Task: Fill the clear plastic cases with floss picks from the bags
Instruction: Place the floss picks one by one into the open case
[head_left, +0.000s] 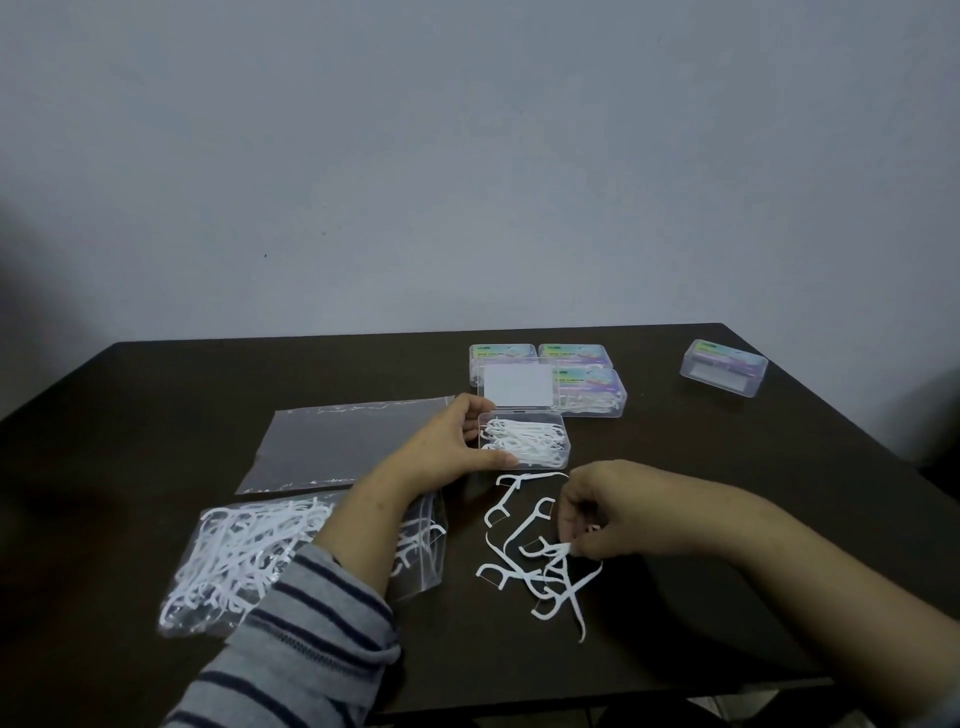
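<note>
An open clear plastic case (523, 439) holding white floss picks sits mid-table, its lid (518, 384) raised behind it. My left hand (457, 441) grips the case's left side between thumb and fingers. Loose white floss picks (524, 551) lie scattered in front of the case. My right hand (608, 514) hovers over them, its fingertips pinching one or more picks at the pile's right edge. A clear bag (249, 561) full of floss picks lies at the near left, partly under my left forearm.
An empty flat clear bag (337, 441) lies left of the case. Three closed, labelled cases (582, 384) stand behind the open one. Another closed case (723, 367) sits at the far right. The dark table (156, 395) ends at a grey wall.
</note>
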